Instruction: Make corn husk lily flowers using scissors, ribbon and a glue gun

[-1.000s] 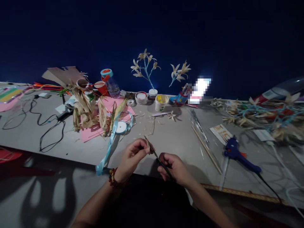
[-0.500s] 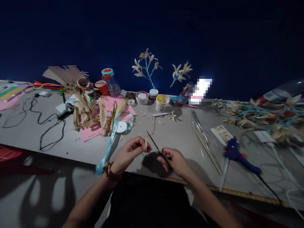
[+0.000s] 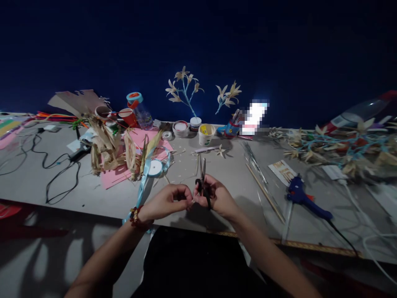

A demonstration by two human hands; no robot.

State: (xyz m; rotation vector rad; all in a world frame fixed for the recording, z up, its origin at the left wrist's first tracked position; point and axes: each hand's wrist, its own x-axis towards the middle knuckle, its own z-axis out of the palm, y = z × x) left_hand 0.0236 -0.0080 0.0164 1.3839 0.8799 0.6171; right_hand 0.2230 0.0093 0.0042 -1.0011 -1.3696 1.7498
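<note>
My right hand point(image 3: 217, 198) is wrapped round dark-handled scissors point(image 3: 203, 184), whose slightly parted blades point up and away from me. Its fingertips meet those of my left hand point(image 3: 172, 201) above the table's front part. My left hand is closed in a pinch on a small pale piece point(image 3: 193, 200), mostly hidden between the fingertips. Beyond the hands, a roll of light blue ribbon point(image 3: 155, 167) rests on the table, its loose end trailing towards my left wrist. A single pale flower point(image 3: 221, 151) lies farther back.
Dried husks point(image 3: 107, 145) and pink paper point(image 3: 116, 176) are at the left. Near the wall stand a paper cup point(image 3: 205, 136), jars and a water bottle point(image 3: 143, 114). A blue glue gun point(image 3: 305, 198), wooden stick point(image 3: 265, 192), wires and a pile of flowers point(image 3: 325, 145) lie right.
My hands have come together. The scissors have swung upright, with their blades now parted, and the pale piece is more hidden. The whole view has shifted slightly.
</note>
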